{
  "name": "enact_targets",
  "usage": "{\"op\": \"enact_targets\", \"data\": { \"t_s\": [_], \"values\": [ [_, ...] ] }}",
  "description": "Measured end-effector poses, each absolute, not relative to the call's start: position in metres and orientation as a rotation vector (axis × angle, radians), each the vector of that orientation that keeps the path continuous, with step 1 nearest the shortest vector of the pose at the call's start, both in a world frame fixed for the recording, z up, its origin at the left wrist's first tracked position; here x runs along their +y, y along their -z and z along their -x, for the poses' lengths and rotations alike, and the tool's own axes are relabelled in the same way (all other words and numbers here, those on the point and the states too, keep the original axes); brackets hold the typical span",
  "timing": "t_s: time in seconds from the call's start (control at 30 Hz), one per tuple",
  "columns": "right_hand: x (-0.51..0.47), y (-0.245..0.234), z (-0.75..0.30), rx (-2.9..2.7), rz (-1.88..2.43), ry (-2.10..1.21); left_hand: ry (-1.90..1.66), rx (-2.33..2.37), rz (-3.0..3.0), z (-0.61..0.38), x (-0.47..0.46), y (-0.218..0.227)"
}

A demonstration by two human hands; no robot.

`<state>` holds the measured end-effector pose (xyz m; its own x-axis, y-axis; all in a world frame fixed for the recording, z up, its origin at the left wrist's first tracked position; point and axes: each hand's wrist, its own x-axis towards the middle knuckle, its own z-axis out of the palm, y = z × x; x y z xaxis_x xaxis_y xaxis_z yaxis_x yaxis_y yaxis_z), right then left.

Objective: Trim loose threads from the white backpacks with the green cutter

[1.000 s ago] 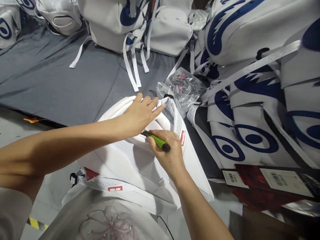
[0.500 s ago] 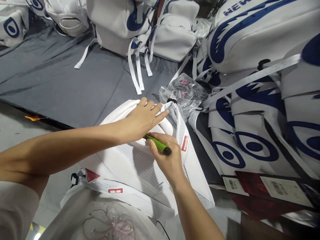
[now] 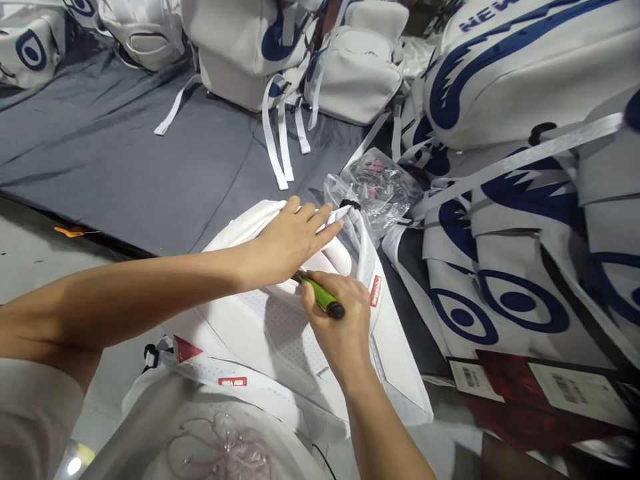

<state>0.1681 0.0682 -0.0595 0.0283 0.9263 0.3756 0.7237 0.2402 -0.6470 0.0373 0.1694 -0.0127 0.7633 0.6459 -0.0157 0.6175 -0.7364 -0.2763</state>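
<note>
A white backpack with mesh padding and small red labels lies on its front before me. My left hand rests flat on its upper part, fingers stretched out and pressing the white padded strap down. My right hand is closed round a green-handled tool with a black end. The tool's tip points under my left palm at the strap's base; the tip itself is hidden.
A crumpled clear plastic bag lies just beyond the backpack. White and blue backpacks are piled at the right and along the back. A grey cloth covers the surface at the left. Red hang tags with barcodes lie at the lower right.
Both hands keep their hold and place on the backpack. The view has shifted slightly, so everything sits a little to the right and lower.
</note>
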Motion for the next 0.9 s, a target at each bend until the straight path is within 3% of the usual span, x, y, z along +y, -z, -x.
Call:
{"op": "enact_targets", "data": {
  "t_s": [0.9],
  "values": [
    [0.0672,0.0628,-0.1667,-1.649,1.567,-0.368,-0.121,-0.995,2.686,-0.0369,0.1679,0.0153]
  ]
}}
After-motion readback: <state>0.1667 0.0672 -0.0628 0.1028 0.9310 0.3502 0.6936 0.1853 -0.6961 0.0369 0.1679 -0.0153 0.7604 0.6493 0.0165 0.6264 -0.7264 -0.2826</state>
